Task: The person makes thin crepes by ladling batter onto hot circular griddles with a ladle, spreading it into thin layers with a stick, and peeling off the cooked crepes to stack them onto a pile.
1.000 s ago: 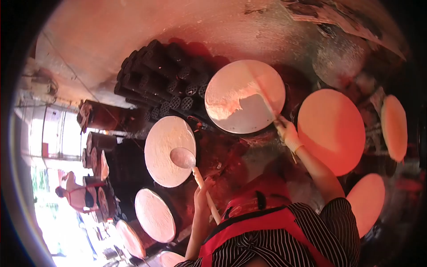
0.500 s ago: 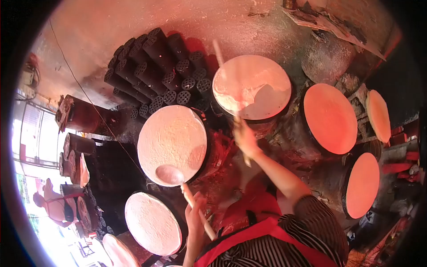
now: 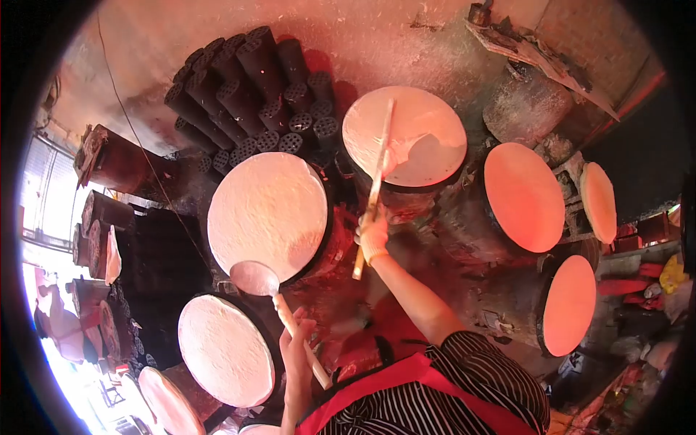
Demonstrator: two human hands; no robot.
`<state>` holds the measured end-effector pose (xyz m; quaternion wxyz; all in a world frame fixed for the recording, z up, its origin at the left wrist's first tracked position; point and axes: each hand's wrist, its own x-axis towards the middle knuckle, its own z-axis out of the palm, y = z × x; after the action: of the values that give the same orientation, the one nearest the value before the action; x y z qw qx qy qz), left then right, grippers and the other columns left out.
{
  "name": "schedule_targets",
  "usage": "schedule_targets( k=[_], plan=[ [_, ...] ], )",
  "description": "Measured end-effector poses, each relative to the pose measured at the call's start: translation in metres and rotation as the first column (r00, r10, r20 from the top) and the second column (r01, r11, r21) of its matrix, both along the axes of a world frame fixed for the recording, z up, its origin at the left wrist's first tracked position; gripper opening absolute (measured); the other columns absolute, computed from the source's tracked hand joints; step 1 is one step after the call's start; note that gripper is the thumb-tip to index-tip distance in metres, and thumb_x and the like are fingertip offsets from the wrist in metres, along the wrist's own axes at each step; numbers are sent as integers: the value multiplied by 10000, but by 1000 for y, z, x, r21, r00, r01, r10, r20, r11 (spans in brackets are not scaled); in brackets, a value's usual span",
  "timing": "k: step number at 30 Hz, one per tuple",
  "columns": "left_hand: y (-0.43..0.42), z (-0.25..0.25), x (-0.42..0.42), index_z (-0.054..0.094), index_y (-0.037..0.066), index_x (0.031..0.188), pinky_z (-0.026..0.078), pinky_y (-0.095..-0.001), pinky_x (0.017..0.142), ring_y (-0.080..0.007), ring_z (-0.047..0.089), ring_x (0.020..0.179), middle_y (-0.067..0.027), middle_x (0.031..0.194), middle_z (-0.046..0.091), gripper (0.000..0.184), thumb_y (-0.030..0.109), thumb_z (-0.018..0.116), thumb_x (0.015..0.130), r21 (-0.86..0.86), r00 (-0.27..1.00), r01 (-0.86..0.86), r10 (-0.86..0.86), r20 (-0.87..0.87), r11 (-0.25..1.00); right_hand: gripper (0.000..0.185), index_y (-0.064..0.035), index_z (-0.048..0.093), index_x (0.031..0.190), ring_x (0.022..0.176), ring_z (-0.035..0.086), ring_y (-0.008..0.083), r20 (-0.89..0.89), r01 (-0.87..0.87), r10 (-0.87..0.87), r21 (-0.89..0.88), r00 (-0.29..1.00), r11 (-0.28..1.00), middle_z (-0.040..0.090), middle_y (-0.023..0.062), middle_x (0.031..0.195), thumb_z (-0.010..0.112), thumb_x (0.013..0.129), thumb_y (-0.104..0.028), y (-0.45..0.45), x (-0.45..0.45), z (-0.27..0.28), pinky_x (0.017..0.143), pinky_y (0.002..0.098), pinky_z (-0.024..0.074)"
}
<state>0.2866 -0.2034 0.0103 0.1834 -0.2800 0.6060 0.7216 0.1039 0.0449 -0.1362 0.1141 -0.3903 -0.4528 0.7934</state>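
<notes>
My left hand (image 3: 296, 353) is closed around the wooden handle of a ladle (image 3: 254, 278). The ladle's round bowl overlaps the lower edge of the near round griddle (image 3: 316, 255), whose top is coated with pale batter (image 3: 264, 210). My right hand (image 3: 373, 233), in a pale glove, grips a long wooden stick (image 3: 380, 159). That stick reaches over the far griddle (image 3: 435, 161), where a pale batter layer (image 3: 362, 123) covers most of the surface. A greyish patch without batter shows at its lower right. Whether the stick's far end touches the batter, I cannot tell.
More coated round griddles stand around me: one lower left (image 3: 226, 351), others at right (image 3: 523, 196) and lower right (image 3: 570, 306). Black perforated coal briquettes (image 3: 250, 87) are stacked against the wall. A wire (image 3: 134, 134) hangs at left. Another person (image 3: 61, 326) is at far left.
The stick has swung, its far end now lying right of where it was, over the far griddle. The ladle bowl has shifted toward the near griddle's lower edge. My view has also moved slightly.
</notes>
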Motion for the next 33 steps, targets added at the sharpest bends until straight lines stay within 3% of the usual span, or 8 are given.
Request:
schedule_targets(
  k=[8,11,13,19,22,26,29,33],
  plan=[
    [14,15,9,555,-37,1317,477,-266,838,-108,577,895,-51,1020,658,432,156,653,943,-8,993,60,-60,-106,998,406,-317,385,1466,409,389,92,-100,195,-203,-84,974,977,423,-42,598,443,1066,-366,51,11,28,364,256,321],
    [17,21,13,530,-39,1350,479,-271,841,-109,585,909,-56,1049,659,460,148,649,947,-31,991,99,-102,-88,995,427,-315,383,1482,409,392,99,-226,-82,18,-279,974,957,420,-39,602,459,1061,-332,23,-31,19,372,261,346],
    [21,19,16,521,-44,1361,482,-275,843,-109,587,912,-54,1049,660,471,144,647,948,-55,989,122,-126,-80,991,498,-344,340,1523,418,393,95,6,-346,355,238,935,907,452,-35,638,467,1049,-258,7,-31,46,365,273,363],
    [32,-3,24,504,-51,1375,454,-245,849,-102,579,897,-49,1059,657,481,140,635,953,-35,987,115,-118,-105,993,388,-344,376,1442,419,359,79,-18,-175,174,-129,985,976,431,-47,644,461,1063,-347,101,63,11,366,244,318],
    [50,-1,24,609,-40,1244,433,-251,896,-132,584,1015,-111,1229,629,346,145,632,952,-57,986,127,-132,-99,990,295,-341,431,1351,408,355,81,-59,-182,183,14,981,983,447,-43,648,465,1059,-367,153,78,36,358,246,301],
    [84,-16,19,697,-17,1048,379,-315,1027,-185,510,1231,-199,1420,517,201,146,631,950,10,977,162,-159,-145,987,173,-244,519,1121,408,365,81,-157,-96,51,-296,986,950,466,-40,632,522,1040,-398,137,45,72,374,253,299],
    [120,-1,10,712,-11,1003,324,-346,1099,-216,442,1343,-221,1452,490,183,144,627,953,10,965,191,-185,-187,982,194,-241,537,1218,391,344,91,-63,-559,556,-47,828,828,385,-29,575,467,1068,-342,134,75,64,356,274,267],
    [154,-3,8,706,-12,1047,268,-371,1149,-242,354,1436,-220,1424,517,208,156,623,956,34,961,190,-178,-213,981,301,-288,478,1366,387,362,91,5,-480,488,-171,873,860,464,-23,595,460,1069,-335,255,115,22,350,273,280]
  ],
)
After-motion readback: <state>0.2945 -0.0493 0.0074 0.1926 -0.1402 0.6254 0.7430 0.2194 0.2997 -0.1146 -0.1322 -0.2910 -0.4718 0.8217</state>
